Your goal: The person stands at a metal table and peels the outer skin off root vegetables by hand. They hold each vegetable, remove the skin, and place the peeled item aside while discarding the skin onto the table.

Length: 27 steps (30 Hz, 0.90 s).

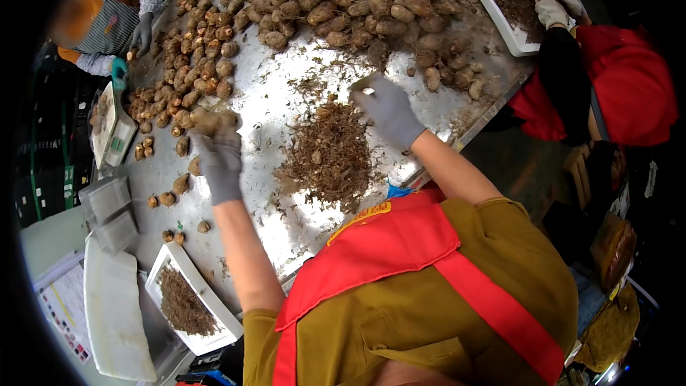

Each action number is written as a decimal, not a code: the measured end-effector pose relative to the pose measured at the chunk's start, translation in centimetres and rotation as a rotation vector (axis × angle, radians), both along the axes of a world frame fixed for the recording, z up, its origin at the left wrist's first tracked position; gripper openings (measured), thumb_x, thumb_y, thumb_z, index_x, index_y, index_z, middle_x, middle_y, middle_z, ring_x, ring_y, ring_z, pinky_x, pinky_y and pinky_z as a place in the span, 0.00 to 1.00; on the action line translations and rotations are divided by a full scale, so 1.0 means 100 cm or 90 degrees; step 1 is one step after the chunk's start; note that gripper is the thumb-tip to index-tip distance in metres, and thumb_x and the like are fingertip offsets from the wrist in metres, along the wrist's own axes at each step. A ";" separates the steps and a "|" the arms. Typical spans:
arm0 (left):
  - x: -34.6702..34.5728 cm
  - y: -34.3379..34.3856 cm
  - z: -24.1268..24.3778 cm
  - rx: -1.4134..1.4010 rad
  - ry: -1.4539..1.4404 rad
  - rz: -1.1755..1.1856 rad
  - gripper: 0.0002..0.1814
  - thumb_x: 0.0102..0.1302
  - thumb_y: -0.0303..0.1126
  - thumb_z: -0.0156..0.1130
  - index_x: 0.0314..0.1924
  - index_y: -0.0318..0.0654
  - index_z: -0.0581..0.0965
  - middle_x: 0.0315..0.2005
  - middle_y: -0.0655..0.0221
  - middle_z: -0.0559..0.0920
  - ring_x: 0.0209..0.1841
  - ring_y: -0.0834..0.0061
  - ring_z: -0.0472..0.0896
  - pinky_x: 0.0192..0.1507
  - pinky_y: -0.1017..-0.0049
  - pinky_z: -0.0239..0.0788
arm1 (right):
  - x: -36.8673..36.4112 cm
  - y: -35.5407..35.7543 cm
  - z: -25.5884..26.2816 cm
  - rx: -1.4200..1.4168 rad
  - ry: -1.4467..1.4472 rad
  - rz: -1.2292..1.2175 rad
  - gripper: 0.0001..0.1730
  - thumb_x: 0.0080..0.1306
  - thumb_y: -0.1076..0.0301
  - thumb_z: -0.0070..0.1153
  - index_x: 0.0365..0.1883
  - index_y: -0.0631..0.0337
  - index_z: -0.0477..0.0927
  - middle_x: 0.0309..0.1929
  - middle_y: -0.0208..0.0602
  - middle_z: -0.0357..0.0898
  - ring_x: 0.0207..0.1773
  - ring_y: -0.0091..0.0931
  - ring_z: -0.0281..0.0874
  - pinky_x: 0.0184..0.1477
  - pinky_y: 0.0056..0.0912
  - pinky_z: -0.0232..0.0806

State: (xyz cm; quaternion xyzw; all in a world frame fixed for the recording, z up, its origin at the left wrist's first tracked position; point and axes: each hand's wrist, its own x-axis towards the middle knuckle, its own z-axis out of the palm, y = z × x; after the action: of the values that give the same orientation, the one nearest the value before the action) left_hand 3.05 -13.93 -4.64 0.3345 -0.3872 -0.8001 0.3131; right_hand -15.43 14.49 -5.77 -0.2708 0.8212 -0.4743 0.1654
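My left hand (220,163), in a grey glove, reaches over the left part of the metal table (262,139). Its fingers are on a motion-blurred taro corm (214,120), next to a spread of cleaned corms (193,72). My right hand (388,110), gloved alike and also blurred, hovers to the right of a heap of brown fibrous peelings (332,155). A gap shows between its thumb and fingers, and I see nothing in them. Beyond both hands lies a large pile of hairy, unpeeled taro corms (343,5).
A person in an orange top (107,16) works at the far left beside a scale (115,128). At right, another person's gloved hands (557,5) hold a white foam tray (514,45) of peelings. Another foam box (230,327) with peelings stands near left, by clear plastic containers (107,203).
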 end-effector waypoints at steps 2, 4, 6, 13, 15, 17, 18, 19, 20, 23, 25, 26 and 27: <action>-0.001 -0.021 0.020 -0.029 0.016 0.025 0.38 0.72 0.55 0.53 0.70 0.38 0.58 0.64 0.50 0.70 0.63 0.58 0.73 0.61 0.67 0.72 | -0.024 0.009 -0.008 0.055 0.043 -0.097 0.22 0.68 0.52 0.56 0.51 0.57 0.81 0.53 0.41 0.77 0.50 0.34 0.78 0.54 0.37 0.70; -0.003 -0.029 0.035 -0.064 0.012 0.067 0.38 0.73 0.52 0.55 0.72 0.37 0.55 0.67 0.49 0.67 0.66 0.58 0.70 0.66 0.66 0.68 | -0.052 0.011 -0.010 0.155 0.078 -0.144 0.29 0.65 0.50 0.59 0.60 0.56 0.76 0.59 0.43 0.74 0.57 0.38 0.78 0.56 0.39 0.71; -0.005 -0.027 0.023 -0.088 0.012 -0.044 0.37 0.72 0.51 0.55 0.71 0.36 0.58 0.67 0.49 0.67 0.66 0.58 0.70 0.66 0.65 0.68 | -0.064 0.005 -0.011 0.263 0.097 -0.143 0.32 0.65 0.49 0.59 0.63 0.57 0.73 0.59 0.44 0.74 0.57 0.39 0.77 0.55 0.41 0.72; -0.016 0.065 -0.019 -0.024 -0.045 -0.258 0.35 0.72 0.44 0.58 0.70 0.29 0.59 0.49 0.54 0.80 0.45 0.68 0.81 0.48 0.69 0.76 | -0.091 -0.005 -0.041 0.196 -0.009 -0.013 0.36 0.67 0.51 0.58 0.67 0.65 0.68 0.61 0.51 0.74 0.60 0.40 0.76 0.59 0.40 0.69; -0.024 0.093 -0.003 -0.113 -0.153 -0.276 0.30 0.71 0.36 0.57 0.67 0.26 0.65 0.46 0.57 0.82 0.40 0.73 0.82 0.45 0.74 0.76 | -0.078 0.003 -0.026 0.084 -0.149 0.053 0.35 0.67 0.53 0.58 0.66 0.66 0.69 0.61 0.50 0.75 0.60 0.38 0.76 0.60 0.37 0.67; -0.030 0.108 0.005 -0.180 -0.215 -0.320 0.27 0.70 0.34 0.59 0.65 0.28 0.69 0.45 0.61 0.83 0.39 0.75 0.82 0.45 0.76 0.76 | -0.054 0.007 -0.012 -0.003 -0.279 0.121 0.34 0.67 0.55 0.58 0.65 0.67 0.70 0.61 0.48 0.76 0.61 0.35 0.75 0.61 0.34 0.65; -0.031 0.115 0.012 -0.237 -0.223 -0.361 0.28 0.70 0.35 0.58 0.66 0.29 0.68 0.50 0.59 0.81 0.46 0.73 0.82 0.50 0.74 0.74 | -0.050 0.008 -0.034 0.002 -0.233 0.136 0.32 0.67 0.57 0.58 0.64 0.66 0.72 0.59 0.44 0.78 0.59 0.31 0.76 0.61 0.33 0.65; -0.034 0.117 0.011 -0.357 -0.226 -0.378 0.30 0.67 0.32 0.61 0.67 0.32 0.67 0.53 0.60 0.80 0.51 0.73 0.80 0.55 0.74 0.72 | -0.037 0.006 -0.008 -0.077 -0.270 0.219 0.30 0.67 0.58 0.58 0.63 0.66 0.73 0.57 0.43 0.79 0.56 0.31 0.77 0.60 0.32 0.66; -0.031 0.125 0.015 -0.328 -0.200 -0.390 0.31 0.65 0.31 0.62 0.67 0.32 0.67 0.54 0.60 0.80 0.53 0.73 0.79 0.57 0.74 0.70 | -0.025 0.005 -0.005 -0.105 -0.236 0.303 0.28 0.67 0.59 0.57 0.62 0.64 0.74 0.56 0.43 0.80 0.55 0.32 0.77 0.59 0.32 0.66; -0.029 0.128 0.023 -0.358 -0.180 -0.413 0.32 0.61 0.26 0.64 0.66 0.34 0.69 0.54 0.62 0.80 0.54 0.75 0.78 0.58 0.75 0.69 | 0.002 -0.004 0.017 -0.119 -0.284 0.333 0.25 0.68 0.58 0.56 0.60 0.60 0.76 0.53 0.44 0.81 0.53 0.36 0.79 0.57 0.33 0.67; -0.026 0.126 0.022 -0.380 -0.188 -0.417 0.31 0.60 0.27 0.65 0.65 0.34 0.71 0.53 0.63 0.80 0.54 0.75 0.77 0.58 0.75 0.69 | 0.010 -0.012 0.021 -0.043 -0.250 0.306 0.24 0.68 0.57 0.56 0.59 0.58 0.77 0.52 0.46 0.81 0.52 0.38 0.79 0.57 0.32 0.68; -0.022 0.123 0.023 -0.375 -0.194 -0.415 0.31 0.61 0.29 0.66 0.65 0.35 0.71 0.54 0.64 0.79 0.56 0.76 0.77 0.59 0.74 0.68 | 0.014 -0.015 0.019 0.023 -0.175 0.304 0.24 0.68 0.56 0.56 0.59 0.57 0.77 0.52 0.47 0.81 0.52 0.38 0.79 0.57 0.32 0.68; -0.020 0.122 0.024 -0.369 -0.199 -0.411 0.31 0.61 0.32 0.67 0.65 0.35 0.71 0.55 0.65 0.79 0.57 0.76 0.76 0.61 0.73 0.67 | 0.016 -0.015 0.016 0.089 -0.099 0.302 0.24 0.68 0.56 0.56 0.59 0.57 0.77 0.52 0.48 0.81 0.52 0.38 0.79 0.57 0.31 0.68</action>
State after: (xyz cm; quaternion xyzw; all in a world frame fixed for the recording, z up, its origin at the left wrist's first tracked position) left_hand 1.05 -1.78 -2.26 0.2120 -0.7220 -0.6552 0.0660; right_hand -13.86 12.94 -4.16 -0.4064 0.7502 -0.3840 0.3528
